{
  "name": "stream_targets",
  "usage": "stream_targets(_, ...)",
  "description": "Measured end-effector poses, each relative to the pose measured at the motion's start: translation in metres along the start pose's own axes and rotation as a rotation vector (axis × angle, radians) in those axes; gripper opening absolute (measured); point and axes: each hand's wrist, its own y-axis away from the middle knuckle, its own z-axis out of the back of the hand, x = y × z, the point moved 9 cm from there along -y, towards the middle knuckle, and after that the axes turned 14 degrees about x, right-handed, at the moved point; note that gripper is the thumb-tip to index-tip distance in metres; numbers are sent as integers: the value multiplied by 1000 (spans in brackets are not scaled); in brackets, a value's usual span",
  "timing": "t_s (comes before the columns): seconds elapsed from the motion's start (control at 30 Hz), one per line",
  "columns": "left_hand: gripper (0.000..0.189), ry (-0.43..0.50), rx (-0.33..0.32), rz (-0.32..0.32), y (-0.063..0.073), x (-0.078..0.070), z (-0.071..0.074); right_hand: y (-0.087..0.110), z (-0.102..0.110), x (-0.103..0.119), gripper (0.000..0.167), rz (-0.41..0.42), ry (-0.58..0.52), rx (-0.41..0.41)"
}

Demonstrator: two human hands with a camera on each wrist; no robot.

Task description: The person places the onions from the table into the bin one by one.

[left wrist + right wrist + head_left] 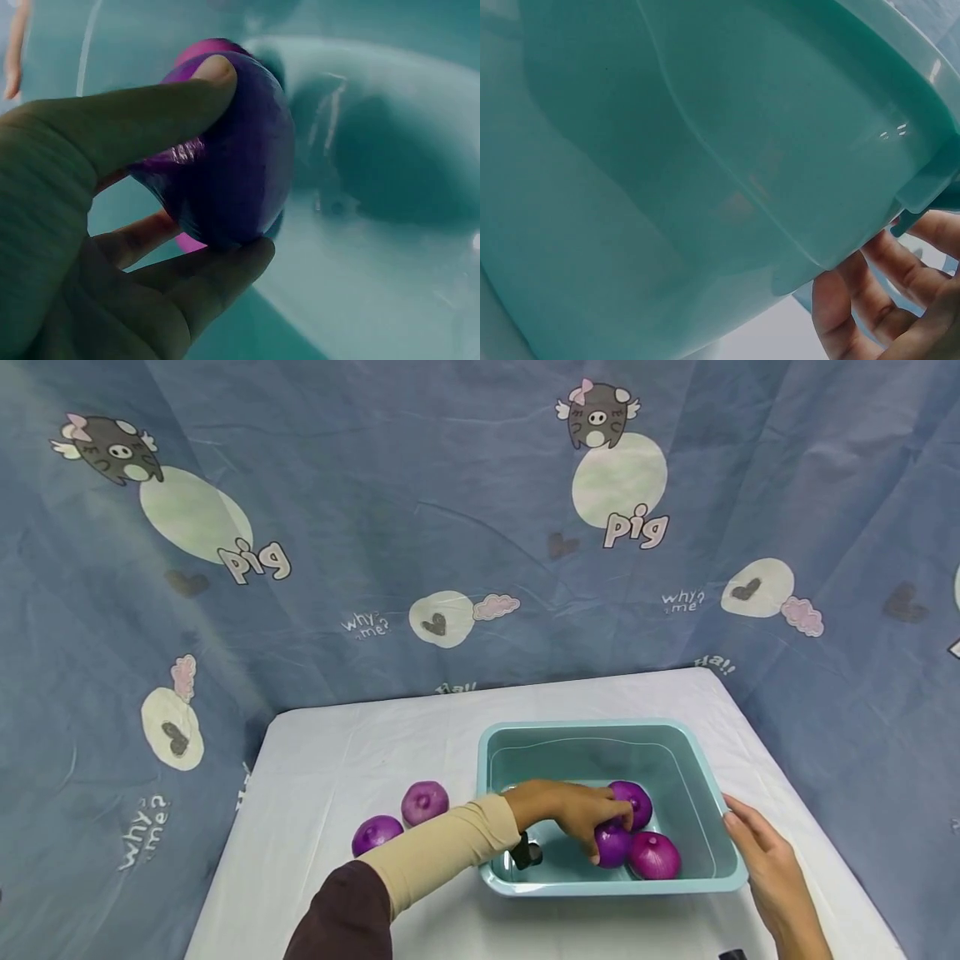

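Onion (251,157) in left fingers (221,277) near tub edge (615,888).

Blue fabric backdrop (360,485) printed with cartoon pigs (597,417), hearts (187,582); white cloth-covered table (322,777) in front.

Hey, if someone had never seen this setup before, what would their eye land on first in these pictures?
Probably the glossy purple onion gripped by the left hand inside the teal bin, with two more onions beside it. Next, perhaps, the cartoon pigs high on the blue backdrop behind the table, then the right hand at the bin's right edge.
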Motion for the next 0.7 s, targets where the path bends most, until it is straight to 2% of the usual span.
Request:
stream_targets(0.47,61,-14,85,13,-20,-8,-15,3,3,2,48,12,-16,-7)
stream_targets(0.7,62,-5,97,1,-25,-8,-25,2,2,1,50,-3,-5,-7)
